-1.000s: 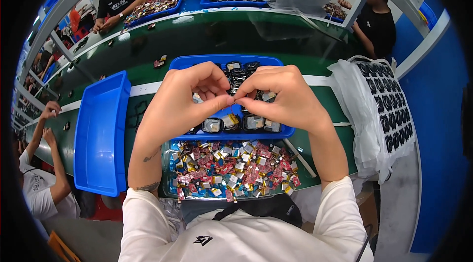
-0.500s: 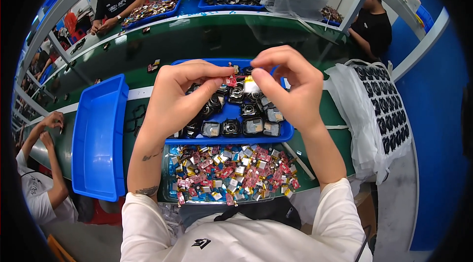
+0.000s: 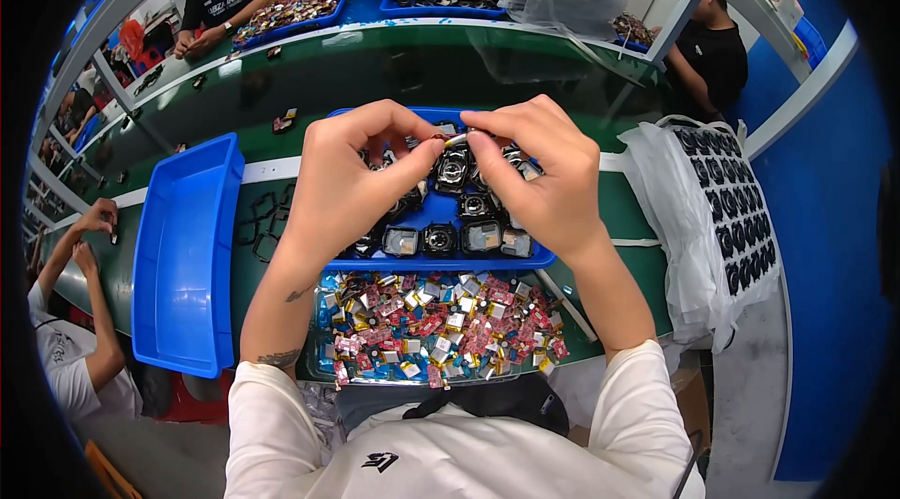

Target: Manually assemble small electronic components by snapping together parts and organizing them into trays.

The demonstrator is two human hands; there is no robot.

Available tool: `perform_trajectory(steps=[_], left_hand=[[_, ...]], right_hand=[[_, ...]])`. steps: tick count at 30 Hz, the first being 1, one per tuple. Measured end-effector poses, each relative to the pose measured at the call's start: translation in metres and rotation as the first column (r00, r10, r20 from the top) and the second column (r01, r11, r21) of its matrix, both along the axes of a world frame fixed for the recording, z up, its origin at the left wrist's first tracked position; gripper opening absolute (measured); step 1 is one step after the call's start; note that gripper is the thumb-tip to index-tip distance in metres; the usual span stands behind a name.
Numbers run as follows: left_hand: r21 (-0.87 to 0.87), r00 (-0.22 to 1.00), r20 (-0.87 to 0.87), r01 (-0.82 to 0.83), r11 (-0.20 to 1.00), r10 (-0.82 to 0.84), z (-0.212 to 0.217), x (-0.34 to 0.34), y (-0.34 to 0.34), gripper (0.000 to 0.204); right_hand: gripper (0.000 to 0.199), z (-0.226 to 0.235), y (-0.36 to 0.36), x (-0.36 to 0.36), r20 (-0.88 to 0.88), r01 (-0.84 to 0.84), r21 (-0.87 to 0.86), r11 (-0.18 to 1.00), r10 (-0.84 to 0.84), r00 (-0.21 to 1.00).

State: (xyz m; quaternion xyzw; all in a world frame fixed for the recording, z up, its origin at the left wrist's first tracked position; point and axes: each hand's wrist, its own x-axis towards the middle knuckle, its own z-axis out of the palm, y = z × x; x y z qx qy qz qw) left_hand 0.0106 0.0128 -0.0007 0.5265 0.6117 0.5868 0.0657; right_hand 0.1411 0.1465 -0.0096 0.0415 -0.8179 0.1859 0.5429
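Observation:
My left hand [image 3: 352,171] and my right hand [image 3: 548,175] meet above a blue tray [image 3: 436,264] of black watch cases. Pinched between both sets of fingertips is a small silver battery with yellow tape [image 3: 457,139], seen edge-on; a reddish bit shows at its left end, mostly hidden by my left fingers. Under the hands stand several black watch cases [image 3: 452,171], some showing round backs and others grey insides [image 3: 401,241]. Closer to me, a clear container holds a heap of red circuit boards with silver batteries [image 3: 441,325].
An upright-leaning blue tray [image 3: 185,255] stands at left, with black frames [image 3: 267,236] beside it. A green conveyor belt [image 3: 375,68] runs across, carrying scattered small parts. Trays of black parts in plastic [image 3: 741,204] lie at right. Co-workers sit across and at left.
The battery and its red board have turned edge-on between my fingers. My right hand has shifted slightly left and down, and its fingers have come together on the battery.

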Motion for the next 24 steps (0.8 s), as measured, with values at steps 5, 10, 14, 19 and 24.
perform_trajectory(steps=[5, 10, 14, 19, 24], left_hand=[[-0.071, 0.972, -0.229, 0.030, 0.997, -0.046, 0.003, 0.003, -0.001, 0.013], [-0.107, 0.965, 0.171, 0.221, 0.969, -0.201, 0.000, -0.002, 0.001, 0.010], [-0.140, 0.894, 0.334, 0.359, 0.923, -0.297, 0.002, -0.005, 0.001, 0.013], [-0.045, 0.866, 0.362, 0.385, 0.922, -0.345, -0.003, -0.001, 0.002, 0.014], [-0.073, 0.814, 0.427, 0.466, 0.882, -0.394, 0.001, -0.004, 0.000, 0.011]], right_hand=[[0.009, 0.002, 0.002, 0.008, 0.185, -0.085, -0.318, 0.944, 0.150, 0.971], [0.011, -0.001, 0.009, 0.007, 0.205, -0.149, -0.644, 0.751, 0.356, 0.912], [0.009, 0.005, 0.008, 0.011, 0.176, -0.184, -0.716, 0.673, 0.430, 0.886], [0.011, 0.004, 0.008, 0.013, 0.012, -0.351, -0.814, 0.463, 0.617, 0.787], [0.013, 0.007, 0.007, 0.017, -0.048, -0.377, -0.871, 0.316, 0.708, 0.704]])
